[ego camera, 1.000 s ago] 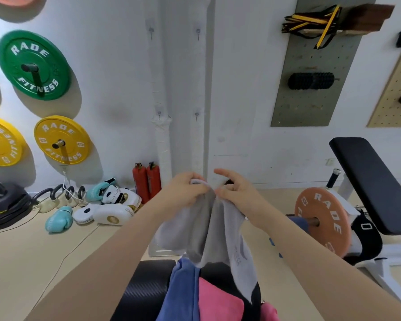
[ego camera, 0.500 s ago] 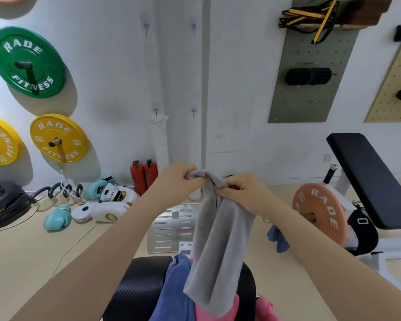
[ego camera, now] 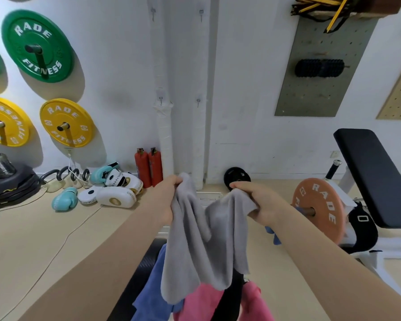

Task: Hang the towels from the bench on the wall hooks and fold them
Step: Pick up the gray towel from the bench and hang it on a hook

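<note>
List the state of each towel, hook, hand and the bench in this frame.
grey towel: held up, spread between both hands, sagging.
left hand: grips one towel end.
right hand: grips the other end.
blue towel: lying on bench.
pink towel: lying on bench.
wall hooks: all four bare.
bench: still holds towels.

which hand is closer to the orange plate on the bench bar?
Right. The right hand grips the grey towel just left of the orange plate; the left hand is farther left.
</note>
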`<action>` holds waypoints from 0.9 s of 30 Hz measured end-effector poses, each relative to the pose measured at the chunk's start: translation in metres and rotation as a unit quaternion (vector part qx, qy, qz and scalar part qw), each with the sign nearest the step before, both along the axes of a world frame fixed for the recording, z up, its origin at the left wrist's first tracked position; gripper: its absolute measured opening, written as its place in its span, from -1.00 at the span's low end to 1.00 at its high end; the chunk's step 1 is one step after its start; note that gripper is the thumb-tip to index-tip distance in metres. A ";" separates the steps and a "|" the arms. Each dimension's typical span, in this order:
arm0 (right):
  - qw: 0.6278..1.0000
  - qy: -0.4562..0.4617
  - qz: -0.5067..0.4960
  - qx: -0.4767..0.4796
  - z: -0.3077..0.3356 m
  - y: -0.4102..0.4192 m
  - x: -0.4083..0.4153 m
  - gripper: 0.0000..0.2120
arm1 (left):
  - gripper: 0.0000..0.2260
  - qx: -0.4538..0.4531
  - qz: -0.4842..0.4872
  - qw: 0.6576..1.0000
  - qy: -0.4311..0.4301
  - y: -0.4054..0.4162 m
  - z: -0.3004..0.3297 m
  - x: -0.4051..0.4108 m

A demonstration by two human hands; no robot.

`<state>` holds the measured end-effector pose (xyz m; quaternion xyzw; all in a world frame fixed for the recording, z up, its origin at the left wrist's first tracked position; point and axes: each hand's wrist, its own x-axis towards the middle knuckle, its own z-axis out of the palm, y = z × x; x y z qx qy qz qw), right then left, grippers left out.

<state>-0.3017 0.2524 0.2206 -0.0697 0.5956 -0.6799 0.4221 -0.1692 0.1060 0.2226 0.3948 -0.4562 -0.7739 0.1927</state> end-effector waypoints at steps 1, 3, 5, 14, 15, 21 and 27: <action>0.999 0.002 0.022 -0.037 0.004 0.002 0.002 -0.85 | -0.85 -0.006 0.006 1.000 -0.002 0.003 -0.004 0.000; 0.992 0.013 0.083 -0.099 0.013 0.007 0.009 -0.76 | -0.86 -0.017 0.022 1.000 0.012 0.009 -0.008 -0.002; 0.980 0.065 0.145 -0.122 0.021 0.011 0.017 -0.70 | -0.83 0.008 0.045 0.998 0.045 0.015 -0.007 -0.002; 0.801 0.584 0.134 0.011 0.034 -0.002 0.051 -0.76 | -0.85 0.005 0.028 0.991 0.131 0.014 -0.004 0.002; 0.752 0.645 0.132 0.027 0.033 -0.004 0.053 -0.79 | -0.85 0.020 0.011 0.989 0.147 0.014 -0.002 0.002; 0.626 0.771 0.069 0.090 0.023 -0.020 0.055 -0.92 | -0.79 -0.010 0.055 0.987 0.149 0.006 0.006 -0.003; 0.681 0.717 0.066 0.133 0.032 -0.028 0.051 -0.55 | -0.81 -0.023 0.050 0.985 0.163 -0.003 0.007 0.002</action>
